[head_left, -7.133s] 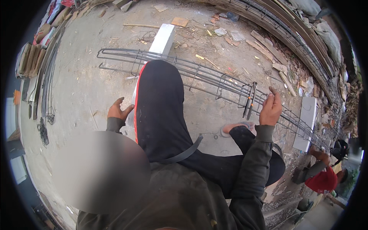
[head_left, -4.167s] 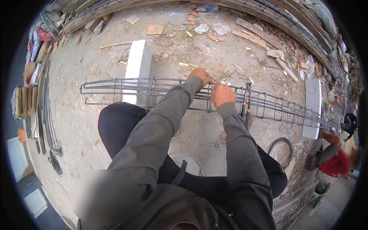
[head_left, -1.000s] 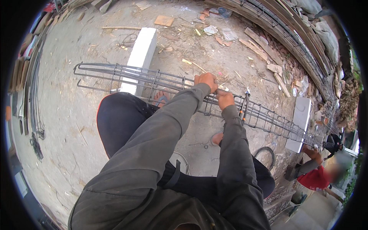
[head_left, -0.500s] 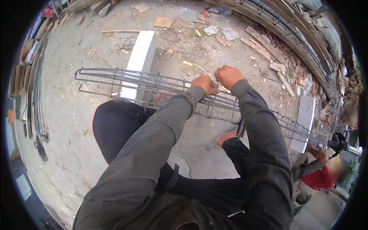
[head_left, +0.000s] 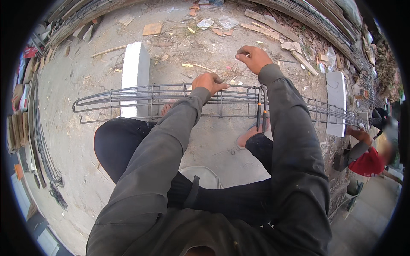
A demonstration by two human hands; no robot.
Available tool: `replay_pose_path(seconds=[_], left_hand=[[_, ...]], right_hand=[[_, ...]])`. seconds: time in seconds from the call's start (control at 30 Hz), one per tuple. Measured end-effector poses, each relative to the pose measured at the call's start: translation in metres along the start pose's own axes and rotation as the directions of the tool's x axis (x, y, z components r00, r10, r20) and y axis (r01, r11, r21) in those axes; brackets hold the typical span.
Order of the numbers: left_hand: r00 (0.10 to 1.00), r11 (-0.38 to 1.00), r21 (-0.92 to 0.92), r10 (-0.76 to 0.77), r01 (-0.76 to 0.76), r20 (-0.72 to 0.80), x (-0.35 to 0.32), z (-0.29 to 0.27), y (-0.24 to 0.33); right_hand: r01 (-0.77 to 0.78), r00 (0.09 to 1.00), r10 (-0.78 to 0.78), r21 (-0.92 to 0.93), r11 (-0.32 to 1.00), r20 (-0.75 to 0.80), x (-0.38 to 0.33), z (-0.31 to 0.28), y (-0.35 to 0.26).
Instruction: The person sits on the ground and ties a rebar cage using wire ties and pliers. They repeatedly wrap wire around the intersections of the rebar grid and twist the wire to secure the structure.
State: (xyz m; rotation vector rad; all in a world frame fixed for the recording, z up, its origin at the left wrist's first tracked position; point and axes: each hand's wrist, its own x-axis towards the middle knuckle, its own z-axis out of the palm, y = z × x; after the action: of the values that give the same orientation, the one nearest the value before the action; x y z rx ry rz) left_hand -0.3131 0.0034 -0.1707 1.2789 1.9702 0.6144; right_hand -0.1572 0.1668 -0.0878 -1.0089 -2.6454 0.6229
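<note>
Long rebar cage (head_left: 171,100) lies across the dusty ground, running left to right and resting on two white blocks: one white block (head_left: 134,72) under its left part, a second white block (head_left: 336,102) under its right part. Beyond the cage: wood scraps (head_left: 273,25), crumpled litter, a flat brown board (head_left: 152,28). Far behind the cage, stacked bars and mesh along the edge. To the cage's left, a bundle of loose rods (head_left: 40,141) on the ground. A pair of orange-handled pliers (head_left: 261,113) hangs from the cage's top bars, just right of the middle. On the near side of the cage, a white bucket rim (head_left: 200,175) shows between the person's dark-trousered knees; bare feet rest below the cage. At the cage's far right end another person in a red cap (head_left: 367,162) crouches.

Left hand (head_left: 208,82): curled down over a top bar of the cage at mid-length, fingers closed around it.

Right hand (head_left: 253,57): raised just beyond the cage, not touching it, fingers pinched narrow on a thin strand of tie wire (head_left: 238,73); the strand is faint.
</note>
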Motion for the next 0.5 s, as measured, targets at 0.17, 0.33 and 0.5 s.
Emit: replay_pose_path(seconds=[0.17,0.33,0.5], left_hand=[[0.994,0.997,0.063,-0.028,0.035,-0.105,0.010,0.014,-0.004],[0.997,0.996,0.028,-0.080,0.080,-0.014,0.019,0.014,-0.010],[0.981,0.982,0.166,0.117,-0.092,-0.153,0.001,0.009,-0.012]], right_hand=[[-0.449,0.843,0.474,0.151,0.881,-0.256,-0.123,-0.052,0.050],[-0.687,0.678,0.700,0.144,0.712,-0.227,-0.232,0.011,0.032],[-0.725,0.680,0.708,-0.033,0.688,-0.193,-0.249,0.072,-0.012]])
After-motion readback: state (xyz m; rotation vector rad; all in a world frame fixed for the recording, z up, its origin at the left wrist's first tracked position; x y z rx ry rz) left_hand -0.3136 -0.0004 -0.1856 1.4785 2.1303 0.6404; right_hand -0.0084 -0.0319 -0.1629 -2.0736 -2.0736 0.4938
